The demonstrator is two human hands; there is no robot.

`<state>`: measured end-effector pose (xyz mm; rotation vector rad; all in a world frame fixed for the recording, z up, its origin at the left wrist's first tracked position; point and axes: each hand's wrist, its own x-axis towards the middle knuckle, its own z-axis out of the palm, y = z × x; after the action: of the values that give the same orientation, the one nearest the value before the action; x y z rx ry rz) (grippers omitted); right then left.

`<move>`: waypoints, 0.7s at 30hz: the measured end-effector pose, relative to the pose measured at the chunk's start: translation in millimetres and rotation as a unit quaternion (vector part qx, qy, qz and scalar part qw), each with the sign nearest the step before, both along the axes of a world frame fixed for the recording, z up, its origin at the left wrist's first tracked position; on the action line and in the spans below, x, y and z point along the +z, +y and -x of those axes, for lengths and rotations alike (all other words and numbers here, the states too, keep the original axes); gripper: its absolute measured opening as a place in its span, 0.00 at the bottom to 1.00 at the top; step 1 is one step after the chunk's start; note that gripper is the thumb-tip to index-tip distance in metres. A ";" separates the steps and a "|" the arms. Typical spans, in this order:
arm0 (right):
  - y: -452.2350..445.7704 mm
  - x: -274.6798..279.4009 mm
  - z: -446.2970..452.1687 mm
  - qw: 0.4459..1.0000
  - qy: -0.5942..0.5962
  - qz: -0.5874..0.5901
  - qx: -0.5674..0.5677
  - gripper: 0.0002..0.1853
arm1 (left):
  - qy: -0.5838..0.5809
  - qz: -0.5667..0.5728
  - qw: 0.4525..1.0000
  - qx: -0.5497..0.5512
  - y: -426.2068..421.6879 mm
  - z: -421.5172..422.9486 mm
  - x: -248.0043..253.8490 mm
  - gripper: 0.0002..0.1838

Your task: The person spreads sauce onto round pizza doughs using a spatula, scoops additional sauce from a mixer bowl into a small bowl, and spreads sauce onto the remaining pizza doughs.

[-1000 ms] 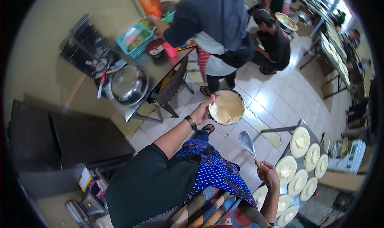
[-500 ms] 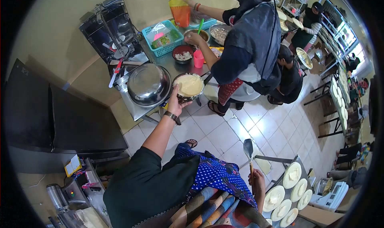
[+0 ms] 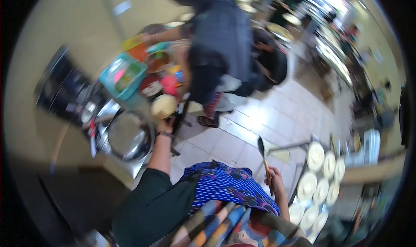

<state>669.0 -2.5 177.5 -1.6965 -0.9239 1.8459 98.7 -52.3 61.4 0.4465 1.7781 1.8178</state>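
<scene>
Left of centre, the left hand (image 3: 164, 126) clasps the bowl (image 3: 173, 115), likely weighty with soft mixture (image 3: 164, 105), best cradled underneath; right of centre, the right hand (image 3: 274, 180) grips the spoon (image 3: 264, 160) low.

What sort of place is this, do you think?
Probably a bakery or food workshop: pale, dough-like rounds sit in rows, the left hand holds a bowl of creamy mix, and the right hand holds a spoon.

Upper left: a turquoise basket (image 3: 135, 85), pink cup (image 3: 169, 86) and pale yellow cream (image 3: 164, 106). Lower left: a dark green sleeve (image 3: 145, 208). Lower centre: blue cloth (image 3: 225, 184), white-dotted.
</scene>
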 end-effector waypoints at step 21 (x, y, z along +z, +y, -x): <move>-99.7 -11.8 -158.5 0.782 -0.488 -0.337 -0.194 0.14 | 0.012 0.268 0.925 0.271 36.0 50.4 -23.5 0.32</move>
<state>827.5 -102.2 165.7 -2.0588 -1.2476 0.1695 48.3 -16.2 37.9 -0.2694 2.4753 1.5339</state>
